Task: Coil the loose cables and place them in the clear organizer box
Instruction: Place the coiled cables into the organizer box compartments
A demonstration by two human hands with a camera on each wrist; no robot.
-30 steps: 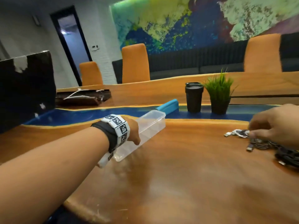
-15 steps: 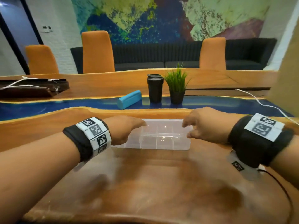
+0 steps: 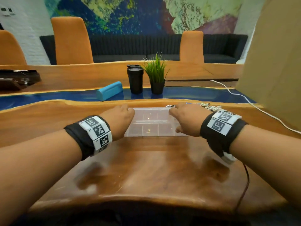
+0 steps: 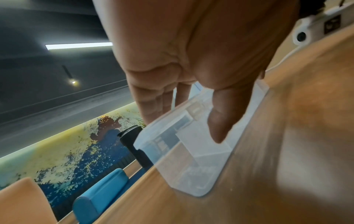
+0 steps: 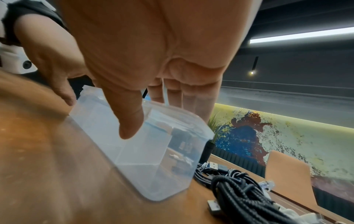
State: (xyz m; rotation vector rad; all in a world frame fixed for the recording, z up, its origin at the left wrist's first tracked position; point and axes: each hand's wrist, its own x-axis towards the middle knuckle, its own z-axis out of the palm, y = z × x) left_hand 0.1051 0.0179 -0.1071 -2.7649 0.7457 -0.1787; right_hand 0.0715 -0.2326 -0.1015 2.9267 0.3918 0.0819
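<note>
The clear organizer box lies flat on the wooden table straight ahead, its compartments showing through. My left hand grips its left end, thumb on the near wall and fingers over the far edge, as the left wrist view shows on the box. My right hand grips the right end of the box the same way. A pile of loose cables lies just behind my right hand; black braided cables with USB plugs lie right against that end of the box.
Behind the box stand a black cup, a potted plant and a blue case. A white cord runs along the right, beside a tall tan panel. A dark tray sits far left.
A second ago my left hand alone held the box tilted at the left while my right hand was at the cables. Now both hands hold the box, flat and centred.
</note>
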